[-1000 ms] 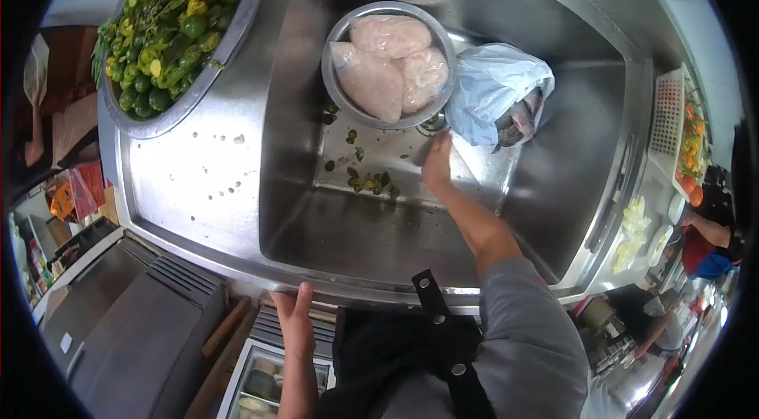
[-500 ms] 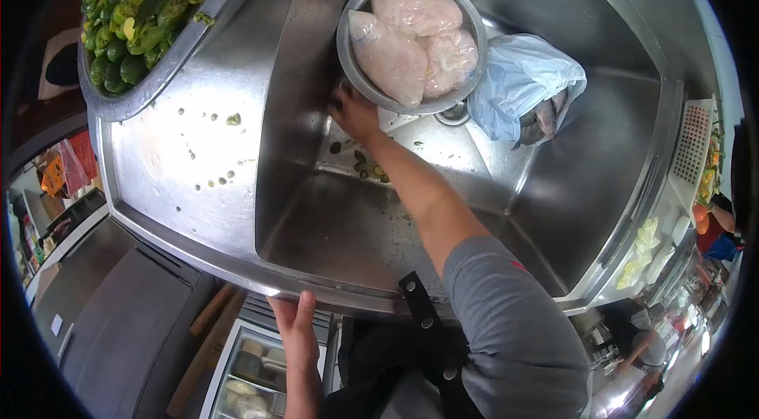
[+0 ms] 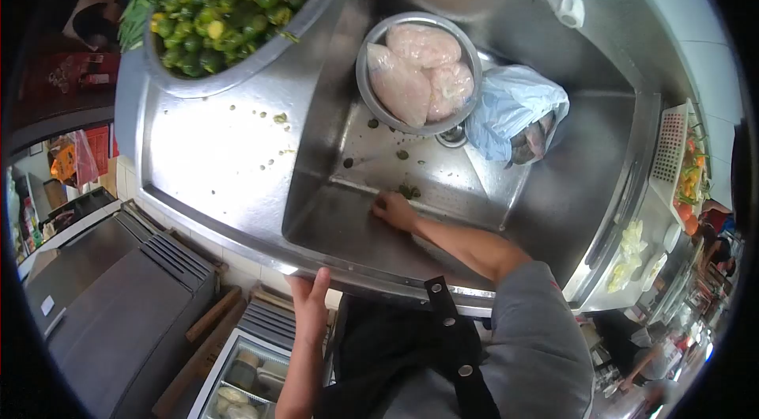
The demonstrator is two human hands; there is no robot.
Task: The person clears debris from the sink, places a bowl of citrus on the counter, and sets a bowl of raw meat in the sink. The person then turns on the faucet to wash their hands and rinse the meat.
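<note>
My right hand [image 3: 394, 212] is low inside the steel sink [image 3: 348, 249], its fingers curled together beside small green scraps [image 3: 409, 191] on the bottom. Whatever the fingers may hold is hidden. Against the sink's front edge rests my left hand [image 3: 311, 299], thumb apart from the fingers and nothing seen in it. Farther back in the sink, a round metal bowl [image 3: 365, 95] holds several pale, plastic-wrapped pieces of meat [image 3: 399, 85] that look like chicken breast. Right of it lies a light blue plastic bag [image 3: 502, 107] with dark, fish-like pieces [image 3: 536, 138] showing at its mouth.
A large metal basin [image 3: 237, 83] of cut green citrus [image 3: 229, 12] stands on the left drainboard [image 3: 198, 142], where small green bits lie scattered. A white faucet [image 3: 568, 4] is at the back right. A white perforated basket [image 3: 670, 150] of vegetables sits beyond the right rim.
My right hand has come from beside the bowl toward the sink's front. More green bits now show near the bowl. My left hand stays at the front edge. The camera view has shifted.
</note>
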